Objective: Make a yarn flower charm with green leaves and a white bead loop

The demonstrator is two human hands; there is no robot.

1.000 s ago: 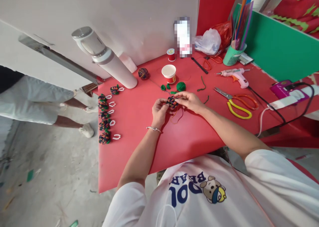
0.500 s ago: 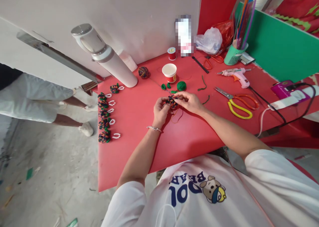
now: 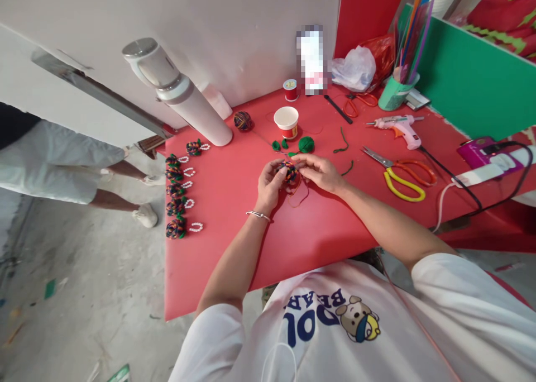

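Between my two hands is a multicoloured crocheted flower [image 3: 288,172], dark with orange and purple strands, its loose yarn tail hanging over the red table [image 3: 234,248]. My left hand [image 3: 271,184] grips it from the left, thumb on top. On the other side, the fingers of my right hand [image 3: 320,172] pinch its edge. Just beyond my fingertips lie small green crocheted leaves [image 3: 276,146] and a green yarn ball [image 3: 306,144]. A multicoloured yarn ball [image 3: 243,121] sits farther back, a strand running from it towards my hands.
Several finished yarn flowers [image 3: 175,206] with white bead loops [image 3: 196,227] line the left edge. A tall bottle [image 3: 196,111] and a paper cup [image 3: 286,122] stand behind. Scissors [image 3: 393,172], a pink glue gun [image 3: 400,129] and a power strip [image 3: 481,170] lie right. A person [image 3: 50,164] stands left.
The flower has turned slightly between my fingers, and more of its face shows. My right fingers have shifted a little along its edge. The whole view has moved slightly.
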